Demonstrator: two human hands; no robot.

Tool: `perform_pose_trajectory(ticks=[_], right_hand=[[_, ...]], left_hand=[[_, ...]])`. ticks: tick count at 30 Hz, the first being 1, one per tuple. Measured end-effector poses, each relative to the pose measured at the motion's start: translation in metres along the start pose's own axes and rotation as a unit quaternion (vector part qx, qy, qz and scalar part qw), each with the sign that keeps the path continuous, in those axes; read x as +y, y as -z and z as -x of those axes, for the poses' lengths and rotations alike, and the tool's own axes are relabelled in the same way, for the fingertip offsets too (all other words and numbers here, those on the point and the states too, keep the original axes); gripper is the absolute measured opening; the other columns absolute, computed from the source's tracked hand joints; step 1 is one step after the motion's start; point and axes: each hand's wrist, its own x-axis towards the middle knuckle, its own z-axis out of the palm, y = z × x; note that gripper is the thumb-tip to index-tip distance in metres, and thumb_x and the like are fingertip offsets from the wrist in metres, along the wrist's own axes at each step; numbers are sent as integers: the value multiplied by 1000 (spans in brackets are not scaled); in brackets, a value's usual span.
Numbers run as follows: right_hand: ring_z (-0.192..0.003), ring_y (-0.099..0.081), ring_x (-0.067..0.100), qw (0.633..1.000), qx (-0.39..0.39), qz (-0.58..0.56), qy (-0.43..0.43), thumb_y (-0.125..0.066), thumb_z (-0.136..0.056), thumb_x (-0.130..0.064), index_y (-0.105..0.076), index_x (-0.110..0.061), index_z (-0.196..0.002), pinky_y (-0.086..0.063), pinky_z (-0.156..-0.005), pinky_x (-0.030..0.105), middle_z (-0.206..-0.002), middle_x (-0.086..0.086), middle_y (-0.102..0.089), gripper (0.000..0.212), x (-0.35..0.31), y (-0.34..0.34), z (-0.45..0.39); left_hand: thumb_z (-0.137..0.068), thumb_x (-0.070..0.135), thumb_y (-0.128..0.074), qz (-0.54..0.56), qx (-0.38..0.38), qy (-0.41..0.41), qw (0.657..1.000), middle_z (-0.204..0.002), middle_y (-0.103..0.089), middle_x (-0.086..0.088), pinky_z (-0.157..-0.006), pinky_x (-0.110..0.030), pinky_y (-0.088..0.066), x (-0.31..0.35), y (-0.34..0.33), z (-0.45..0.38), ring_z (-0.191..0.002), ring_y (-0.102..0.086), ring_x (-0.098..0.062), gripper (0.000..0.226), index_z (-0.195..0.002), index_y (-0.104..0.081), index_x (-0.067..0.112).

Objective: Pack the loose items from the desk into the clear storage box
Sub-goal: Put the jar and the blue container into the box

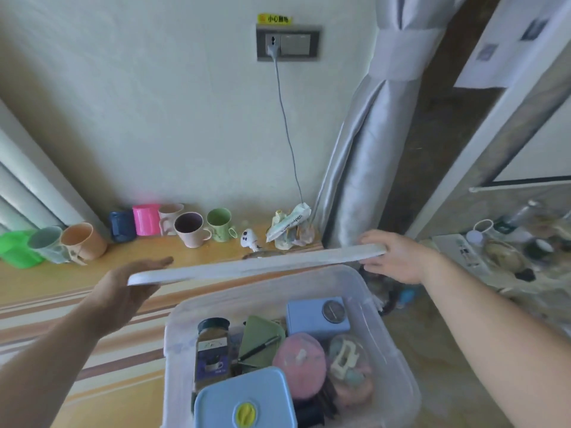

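Left hand (129, 282), right hand (397, 257) hold lid (256, 265) over box (383, 350)

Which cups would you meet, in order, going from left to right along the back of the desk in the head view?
Bright green cup → pale grey-green cup → orange cup → dark blue cup → pink cup → cream cup → cup with the dark inside → light green cup.
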Motion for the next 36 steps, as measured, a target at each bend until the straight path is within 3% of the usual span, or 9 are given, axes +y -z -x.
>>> perform_pose_trajectory(ticks=[2, 6, 9, 13, 15, 19, 24, 28, 36], right_hand=[[-104, -64, 25, 997, -42, 70, -15, -70, -91, -4, -63, -13, -123, -53, -86, 38, -125, 13, -59, 35, 12, 5, 16], [-128, -54, 20, 942, 43, 331, 38, -79, -74, -32, -47, -31, -149, -53, -95, 36, -148, -2, -46, 81, 47, -14, 43], [-143, -35, 22, 890, 96, 436, 96, -59, -74, -66, -43, -30, -149, -40, -107, 39, -154, -7, -25, 85, 99, -35, 61], [-151, -30, 26, 842, 147, 503, 125, -45, -83, -75, -42, -34, -150, -42, -111, 45, -160, -14, -5, 80, 176, -47, 83], [-154, -27, 26, 825, 152, 535, 103, -40, -87, -77, -34, -40, -158, -44, -110, 45, -166, -18, 8, 80, 196, -50, 94], [-154, -28, 27, 820, 166, 540, 94, -36, -84, -83, -25, -49, -160, -46, -108, 47, -167, -28, 20, 83, 210, -54, 110], [-137, -49, 42, 839, 277, 468, 36, -48, -95, -68, -30, -42, -156, -49, -101, 49, -166, 11, -21, 69, 224, -75, 136], [-131, -52, 41, 833, 317, 453, 15, -42, -99, -62, -30, -43, -155, -49, -96, 50, -155, 18, -33, 60, 223, -94, 142], [-118, -55, 43, 824, 280, 491, 34, -31, -97, -67, -24, -41, -147, -48, -84, 44, -145, 19, -35, 57, 184, -92, 96]], left_hand=[[-77, 8, -60, -130, -68, -10, 989, -141, -61, -6, -103, -34, -44, -10, 5, 28, -131, -53, -18, 37, -109, -77, 18], [-55, 13, -60, -261, -113, -33, 958, -157, -41, 12, -108, -38, -39, -52, -11, 74, -144, -38, -13, 69, -118, -73, 38], [-65, 48, -68, -437, -123, -152, 878, -163, -23, 21, -123, -43, -17, -108, -13, 91, -156, -3, -9, 61, -124, -58, 62], [-82, 70, -61, -554, -104, -262, 783, -169, -12, 8, -123, -51, -12, -167, -11, 115, -156, 19, -23, 59, -137, -50, 55], [-85, 75, -56, -622, -85, -279, 727, -170, -13, 0, -121, -55, -16, -184, -10, 132, -156, 14, -37, 68, -146, -44, 49], [-87, 75, -50, -679, -75, -294, 669, -166, -26, -17, -117, -63, -22, -202, -15, 161, -152, -12, -53, 80, -156, -40, 35], [-77, 74, -62, -710, -158, -362, 583, -160, -40, -12, -107, -66, -32, -208, -25, 177, -143, -38, -50, 87, -154, -40, 41], [-69, 54, -70, -733, -158, -336, 570, -162, -39, -10, -109, -66, -27, -205, -23, 173, -144, -39, -48, 94, -156, -35, 43], [-82, 51, -61, -775, -141, -299, 539, -167, -28, -8, -114, -69, -30, -182, -27, 135, -149, -29, -47, 88, -160, -20, 44]])
